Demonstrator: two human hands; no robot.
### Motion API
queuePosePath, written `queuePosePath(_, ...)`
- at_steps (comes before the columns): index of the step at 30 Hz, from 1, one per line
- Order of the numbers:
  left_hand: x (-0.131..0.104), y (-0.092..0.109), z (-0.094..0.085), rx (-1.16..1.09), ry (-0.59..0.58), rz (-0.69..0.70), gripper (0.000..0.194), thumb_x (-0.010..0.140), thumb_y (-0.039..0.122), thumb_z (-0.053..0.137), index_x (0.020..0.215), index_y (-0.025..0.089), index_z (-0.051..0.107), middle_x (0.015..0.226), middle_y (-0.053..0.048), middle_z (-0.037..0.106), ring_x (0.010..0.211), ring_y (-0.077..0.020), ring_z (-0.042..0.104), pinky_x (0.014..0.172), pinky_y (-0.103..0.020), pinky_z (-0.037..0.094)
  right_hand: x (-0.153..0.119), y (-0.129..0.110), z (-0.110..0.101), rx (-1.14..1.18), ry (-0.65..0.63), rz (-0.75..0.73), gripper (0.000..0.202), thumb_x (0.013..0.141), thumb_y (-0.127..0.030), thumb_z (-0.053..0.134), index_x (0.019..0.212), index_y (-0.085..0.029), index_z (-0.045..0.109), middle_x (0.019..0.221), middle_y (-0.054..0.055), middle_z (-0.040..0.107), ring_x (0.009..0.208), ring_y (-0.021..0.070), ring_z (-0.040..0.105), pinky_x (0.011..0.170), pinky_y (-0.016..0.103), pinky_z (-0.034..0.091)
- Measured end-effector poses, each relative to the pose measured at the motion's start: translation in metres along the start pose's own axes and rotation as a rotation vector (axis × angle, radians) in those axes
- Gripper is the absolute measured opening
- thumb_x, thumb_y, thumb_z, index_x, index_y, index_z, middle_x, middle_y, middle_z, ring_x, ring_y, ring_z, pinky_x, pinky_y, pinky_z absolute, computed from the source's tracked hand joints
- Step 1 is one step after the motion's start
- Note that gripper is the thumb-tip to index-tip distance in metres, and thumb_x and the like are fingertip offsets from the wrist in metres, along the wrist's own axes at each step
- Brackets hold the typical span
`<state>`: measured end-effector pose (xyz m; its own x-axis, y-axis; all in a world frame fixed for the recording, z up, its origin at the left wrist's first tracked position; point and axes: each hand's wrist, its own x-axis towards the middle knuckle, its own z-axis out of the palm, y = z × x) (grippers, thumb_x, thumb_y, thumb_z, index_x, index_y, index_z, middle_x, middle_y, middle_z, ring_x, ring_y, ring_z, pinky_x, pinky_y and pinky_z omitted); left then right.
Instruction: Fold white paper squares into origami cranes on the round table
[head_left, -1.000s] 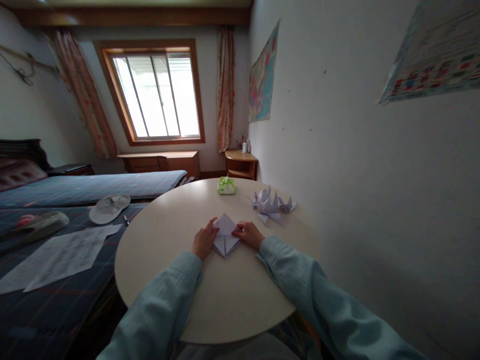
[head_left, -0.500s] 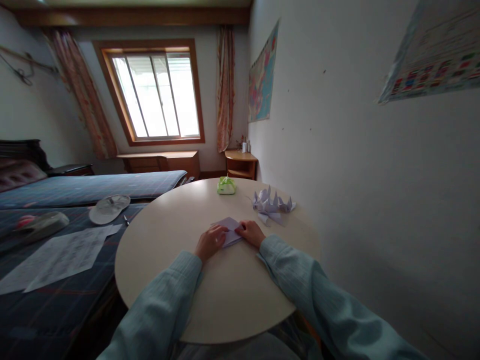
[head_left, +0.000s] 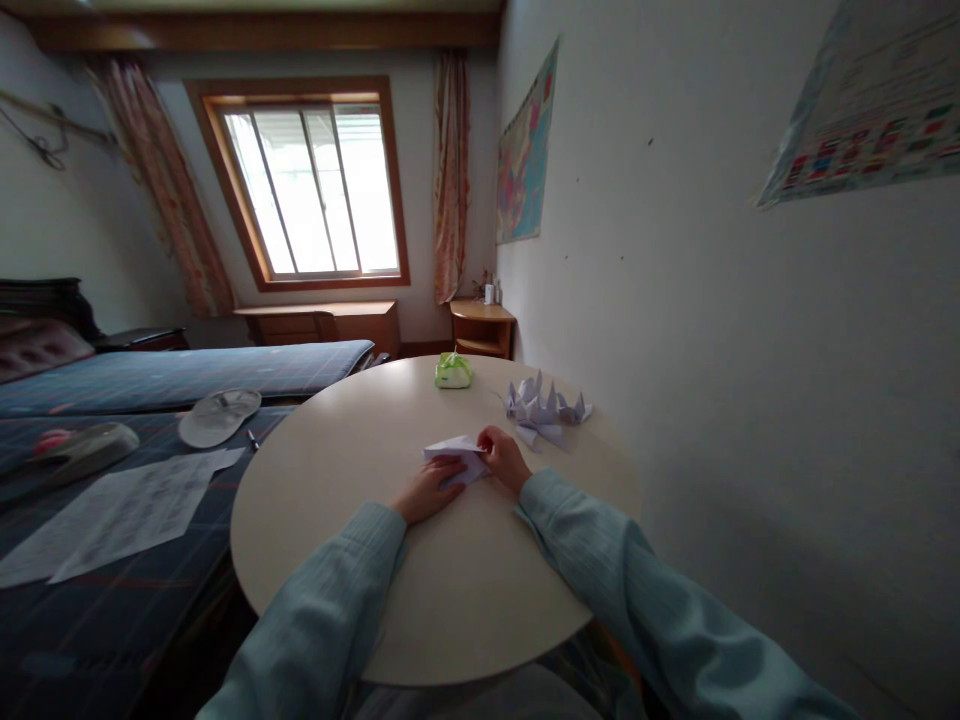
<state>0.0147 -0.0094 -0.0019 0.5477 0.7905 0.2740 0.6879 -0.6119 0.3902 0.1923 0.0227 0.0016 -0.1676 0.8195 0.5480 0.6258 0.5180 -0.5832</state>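
A small folded sheet of pale lilac paper (head_left: 466,459) lies on the round cream table (head_left: 322,500) between my hands. My left hand (head_left: 430,488) rests on its lower left part, fingers stretched over the paper. At the paper's right edge, my right hand (head_left: 504,458) pinches a raised corner or flap between thumb and fingers. Beyond my right hand stands a cluster of several folded paper pieces (head_left: 546,405) with pointed tips, in the same pale colour.
A green and white tissue pack (head_left: 453,371) sits near the table's far edge. On the left is a bed (head_left: 187,550) with printed sheets (head_left: 142,510), a pale hat-like item (head_left: 219,418) and a pen (head_left: 253,440). The wall (head_left: 712,400) rises close on the right.
A flap of the paper has been lifted and now stands up from the sheet. My right hand has moved slightly up with it, and my left hand lies flatter on the paper.
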Motion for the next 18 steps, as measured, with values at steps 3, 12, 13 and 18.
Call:
queuePosePath(3, 0.001, -0.001, 0.001, 0.007, 0.001, 0.005, 0.043, 0.075, 0.039, 0.044, 0.113, 0.021, 0.05, 0.122, -0.005, 0.047, 0.113, -0.0201, 0.04, 0.097, -0.034, 0.029, 0.001, 0.001, 0.0, -0.005, 0.05, 0.014, 0.01, 0.06, -0.008, 0.043, 0.064, -0.017, 0.045, 0.06, -0.002, 0.045, 0.057, 0.0102, 0.042, 0.053, 0.021, 0.031)
queuePosePath(12, -0.001, 0.005, -0.005, 0.157, 0.023, -0.109, 0.043, 0.08, 0.041, 0.035, 0.115, 0.022, 0.047, 0.122, -0.005, 0.047, 0.111, -0.0205, 0.042, 0.094, -0.033, 0.031, 0.002, 0.004, 0.005, 0.047, 0.054, 0.025, 0.011, 0.065, -0.016, 0.05, 0.074, -0.016, 0.044, 0.063, -0.003, 0.048, 0.056, 0.0092, 0.045, 0.056, 0.021, 0.035)
queuePosePath(13, -0.002, 0.006, -0.007, 0.176, 0.035, -0.134, 0.042, 0.081, 0.04, 0.032, 0.115, 0.022, 0.048, 0.12, -0.005, 0.049, 0.11, -0.0202, 0.043, 0.093, -0.032, 0.032, 0.002, 0.003, 0.004, 0.048, 0.044, 0.029, 0.012, 0.065, -0.017, 0.051, 0.075, -0.016, 0.045, 0.064, -0.002, 0.049, 0.057, 0.0092, 0.045, 0.056, 0.021, 0.035)
queuePosePath(18, -0.002, 0.01, -0.01, 0.213, 0.085, -0.282, 0.04, 0.082, 0.036, 0.029, 0.113, 0.018, 0.046, 0.111, -0.009, 0.054, 0.102, -0.0206, 0.049, 0.085, -0.031, 0.037, 0.001, -0.001, 0.0, -0.025, -0.013, 0.074, 0.01, 0.068, -0.02, 0.051, 0.076, -0.015, 0.048, 0.064, -0.001, 0.053, 0.058, 0.0095, 0.047, 0.056, 0.021, 0.035)
